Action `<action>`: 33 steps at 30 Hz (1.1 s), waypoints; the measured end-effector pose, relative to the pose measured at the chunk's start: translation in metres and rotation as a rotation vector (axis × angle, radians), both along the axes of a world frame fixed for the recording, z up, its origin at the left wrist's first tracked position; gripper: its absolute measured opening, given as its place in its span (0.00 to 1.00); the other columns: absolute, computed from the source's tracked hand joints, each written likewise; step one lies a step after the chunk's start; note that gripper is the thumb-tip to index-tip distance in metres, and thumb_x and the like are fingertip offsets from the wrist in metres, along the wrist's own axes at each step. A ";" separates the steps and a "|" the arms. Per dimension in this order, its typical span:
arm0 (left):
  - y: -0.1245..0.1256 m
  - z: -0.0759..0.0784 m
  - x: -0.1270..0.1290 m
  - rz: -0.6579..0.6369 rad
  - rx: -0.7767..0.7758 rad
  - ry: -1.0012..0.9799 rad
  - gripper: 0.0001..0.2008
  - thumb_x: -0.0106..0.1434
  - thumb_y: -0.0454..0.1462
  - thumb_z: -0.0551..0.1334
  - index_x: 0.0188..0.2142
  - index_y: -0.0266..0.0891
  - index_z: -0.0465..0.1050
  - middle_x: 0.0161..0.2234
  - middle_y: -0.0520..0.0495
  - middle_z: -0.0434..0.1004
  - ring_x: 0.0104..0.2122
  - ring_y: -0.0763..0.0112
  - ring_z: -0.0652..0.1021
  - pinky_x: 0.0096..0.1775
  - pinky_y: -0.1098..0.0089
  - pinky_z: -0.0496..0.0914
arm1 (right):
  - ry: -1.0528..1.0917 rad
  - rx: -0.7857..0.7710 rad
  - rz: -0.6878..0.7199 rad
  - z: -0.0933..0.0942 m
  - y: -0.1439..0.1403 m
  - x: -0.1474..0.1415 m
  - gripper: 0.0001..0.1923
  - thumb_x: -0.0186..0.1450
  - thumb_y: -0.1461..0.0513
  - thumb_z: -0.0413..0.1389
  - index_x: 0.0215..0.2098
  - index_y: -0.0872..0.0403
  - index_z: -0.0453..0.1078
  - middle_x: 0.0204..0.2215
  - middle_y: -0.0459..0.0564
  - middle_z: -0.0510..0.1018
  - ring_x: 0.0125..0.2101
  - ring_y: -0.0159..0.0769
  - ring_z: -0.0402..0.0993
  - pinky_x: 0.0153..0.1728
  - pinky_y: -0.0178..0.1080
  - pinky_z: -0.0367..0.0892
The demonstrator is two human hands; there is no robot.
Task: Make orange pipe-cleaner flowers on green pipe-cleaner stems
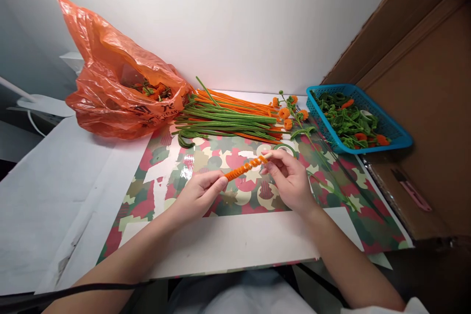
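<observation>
An orange pipe cleaner (243, 170) is coiled around a thin pale stick (267, 156), held slantwise over the middle of the table. My left hand (200, 191) pinches the lower left end of the coil between thumb and fingers. At the upper right end, my right hand (290, 179) is closed on the stick and the last turns of the pipe cleaner. The turns look tight on the left and looser toward the right. Behind my hands lies a bundle of green pipe cleaners (235, 122), with orange pipe cleaners (235, 100) beside and beneath it.
An orange plastic bag (121, 113) stands at the back left with flower pieces inside. Finished orange flowers (284, 113) on green stems lie right of the bundle. A blue basket (386, 144) holds green leaf pieces. A pink-handled cutter (415, 195) lies on cardboard at right.
</observation>
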State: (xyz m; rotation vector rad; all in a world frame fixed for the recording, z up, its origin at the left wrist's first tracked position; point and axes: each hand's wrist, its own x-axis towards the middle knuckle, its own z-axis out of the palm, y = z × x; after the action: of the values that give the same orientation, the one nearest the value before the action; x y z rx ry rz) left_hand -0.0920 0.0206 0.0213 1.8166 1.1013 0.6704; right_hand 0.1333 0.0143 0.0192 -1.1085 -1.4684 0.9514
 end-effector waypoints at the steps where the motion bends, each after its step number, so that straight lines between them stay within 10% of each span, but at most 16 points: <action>1: 0.000 0.000 0.000 -0.003 -0.008 -0.001 0.19 0.67 0.44 0.48 0.22 0.39 0.58 0.18 0.57 0.54 0.19 0.76 0.59 0.22 0.75 0.55 | 0.021 -0.008 0.008 0.001 0.000 0.000 0.07 0.68 0.59 0.52 0.42 0.50 0.71 0.41 0.50 0.74 0.29 0.30 0.69 0.30 0.36 0.68; 13: -0.006 -0.003 0.004 -0.044 -0.151 -0.027 0.19 0.68 0.43 0.48 0.22 0.39 0.57 0.15 0.58 0.60 0.14 0.80 0.61 0.18 0.77 0.58 | 0.118 -0.168 -0.028 0.008 0.008 0.001 0.15 0.58 0.49 0.61 0.29 0.53 0.72 0.21 0.44 0.67 0.22 0.29 0.61 0.22 0.33 0.60; 33: -0.006 0.000 0.009 -0.093 -0.333 -0.130 0.20 0.67 0.49 0.50 0.24 0.39 0.61 0.17 0.59 0.51 0.15 0.80 0.56 0.17 0.77 0.54 | 0.316 -0.415 0.087 0.003 -0.003 -0.016 0.15 0.52 0.52 0.67 0.27 0.54 0.74 0.19 0.42 0.69 0.15 0.24 0.59 0.12 0.30 0.55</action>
State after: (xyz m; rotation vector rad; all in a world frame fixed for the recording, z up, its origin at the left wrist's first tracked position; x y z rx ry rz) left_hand -0.0827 0.0142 0.0214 1.5086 0.9714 0.5081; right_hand 0.1170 0.0110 0.0220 -1.1264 -1.0947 1.4668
